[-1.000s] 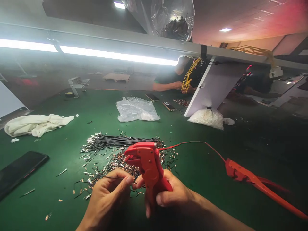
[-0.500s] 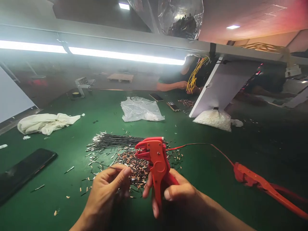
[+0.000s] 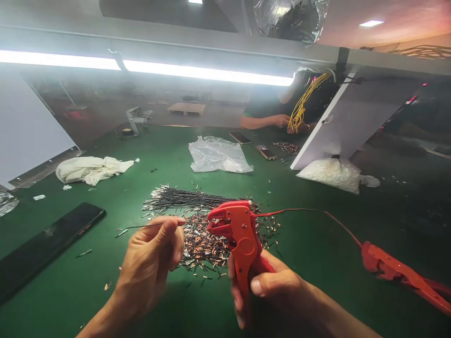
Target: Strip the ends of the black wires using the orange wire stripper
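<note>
My right hand [image 3: 268, 281] is wrapped round the handles of a red wire stripper [image 3: 243, 234], its jaws pointing left. Between thumb and fingertips, my left hand [image 3: 151, 253] pinches a thin black wire [image 3: 141, 226]. One end of that wire reaches into the stripper's jaws; the other sticks out to the left of my hand. Behind and below the tool lies a pile of short copper and black wire scraps [image 3: 202, 244]. A bundle of black wires [image 3: 183, 198] with silvery ends lies just beyond the pile.
A second red wire stripper [image 3: 398, 272] lies at right, a thin cord leading to it. Around the green table [image 3: 310, 244] are a black phone [image 3: 52, 244], a white cloth [image 3: 93, 170], a clear plastic bag [image 3: 220, 156] and a filled bag [image 3: 331, 173]. Opposite, a person's hands hold yellow wires [image 3: 299, 110].
My left hand has lifted and turned, bringing the wire level with the stripper and its end into the jaws. The whole view has shifted, so things appear farther right.
</note>
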Tool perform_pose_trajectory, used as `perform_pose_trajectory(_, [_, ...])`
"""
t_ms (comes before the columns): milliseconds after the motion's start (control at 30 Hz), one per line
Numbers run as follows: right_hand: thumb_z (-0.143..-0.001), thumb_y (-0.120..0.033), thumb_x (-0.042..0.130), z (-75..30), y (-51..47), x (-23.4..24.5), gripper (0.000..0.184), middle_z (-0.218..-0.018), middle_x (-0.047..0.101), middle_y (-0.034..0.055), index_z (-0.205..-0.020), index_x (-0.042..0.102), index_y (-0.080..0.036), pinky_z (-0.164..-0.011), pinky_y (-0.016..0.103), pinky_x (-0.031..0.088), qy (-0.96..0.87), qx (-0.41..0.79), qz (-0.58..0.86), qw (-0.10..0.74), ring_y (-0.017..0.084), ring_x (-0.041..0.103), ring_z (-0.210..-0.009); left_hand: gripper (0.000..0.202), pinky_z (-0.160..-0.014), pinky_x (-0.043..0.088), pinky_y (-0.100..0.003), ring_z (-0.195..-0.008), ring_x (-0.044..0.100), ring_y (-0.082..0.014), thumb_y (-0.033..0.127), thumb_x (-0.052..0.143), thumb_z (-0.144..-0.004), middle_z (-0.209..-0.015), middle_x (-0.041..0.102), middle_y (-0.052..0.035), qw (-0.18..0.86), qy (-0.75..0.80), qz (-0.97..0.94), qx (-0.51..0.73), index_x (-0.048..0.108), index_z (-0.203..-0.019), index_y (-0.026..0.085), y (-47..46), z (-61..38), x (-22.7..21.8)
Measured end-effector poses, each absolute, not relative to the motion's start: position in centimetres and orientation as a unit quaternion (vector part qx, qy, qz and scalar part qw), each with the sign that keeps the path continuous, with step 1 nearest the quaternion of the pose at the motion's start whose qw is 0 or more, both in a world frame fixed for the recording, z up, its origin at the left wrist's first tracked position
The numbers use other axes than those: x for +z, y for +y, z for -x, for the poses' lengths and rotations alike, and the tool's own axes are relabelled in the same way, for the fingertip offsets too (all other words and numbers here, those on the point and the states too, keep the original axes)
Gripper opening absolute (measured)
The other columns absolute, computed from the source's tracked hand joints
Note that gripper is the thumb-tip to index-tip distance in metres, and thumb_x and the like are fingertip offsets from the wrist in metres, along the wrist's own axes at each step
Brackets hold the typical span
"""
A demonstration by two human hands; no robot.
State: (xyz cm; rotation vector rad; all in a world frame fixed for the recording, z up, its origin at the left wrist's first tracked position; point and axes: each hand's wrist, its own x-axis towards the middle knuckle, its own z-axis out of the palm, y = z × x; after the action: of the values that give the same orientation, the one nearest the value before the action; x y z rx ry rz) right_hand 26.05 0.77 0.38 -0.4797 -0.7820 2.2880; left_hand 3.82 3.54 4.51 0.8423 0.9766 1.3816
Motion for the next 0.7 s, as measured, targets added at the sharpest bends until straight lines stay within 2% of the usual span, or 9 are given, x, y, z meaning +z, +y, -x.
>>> perform_pose_trajectory(133, [-0.068,-0.024,0.065,-25.7,0.4,0.7,0.033,-0.071,0.067,0.0059,-0.098,0.063,-0.009,-0.055,0.023,0.049,-0.283,0.864,0.202,0.365,0.015,0.065,-0.057,0.032,-0.043,0.030,-0.019,-0.041,0.040,-0.0069,0.050,0.080,-0.071,-0.040,0.050,0.0056,0.560,0.429,-0.391,0.591,0.073,-0.079,0.020,3.0,-4.2,4.3])
perform_pose_trajectory(300, [-0.067,-0.021,0.065,-25.7,-0.1,0.7,0.033,-0.074,0.069,0.0070,-0.099,0.063,-0.010,-0.058,0.024,0.051,-0.251,0.891,0.181,0.331,0.015,0.065,-0.060,0.027,-0.044,0.033,-0.019,-0.041,0.044,-0.0072,0.049,0.078,-0.073,-0.041,0.051,0.0057,0.539,0.443,-0.415,0.584,0.075,-0.079,0.022,2.5,-4.2,4.1])
perform_pose_trajectory(467, [-0.068,-0.021,0.064,-25.8,-0.5,0.2,0.040,-0.073,0.069,0.0070,-0.106,0.061,-0.010,-0.054,0.023,0.050,-0.244,0.885,0.195,0.345,0.014,0.064,-0.057,0.025,-0.045,0.033,-0.019,-0.042,0.042,-0.0066,0.048,0.078,-0.075,-0.042,0.051,0.0061,0.529,0.451,-0.417,0.586,0.075,-0.080,0.024,2.4,-4.2,4.0])
perform_pose_trajectory(700, [-0.067,-0.020,0.063,-25.6,-0.3,-0.2,0.035,-0.070,0.070,0.0080,-0.100,0.063,-0.008,-0.055,0.023,0.054,-0.238,0.894,0.158,0.344,0.016,0.067,-0.057,0.023,-0.046,0.032,-0.020,-0.041,0.042,-0.0071,0.049,0.077,-0.075,-0.039,0.050,0.0062,0.521,0.427,-0.422,0.607,0.075,-0.080,0.026,2.8,-4.2,4.1])
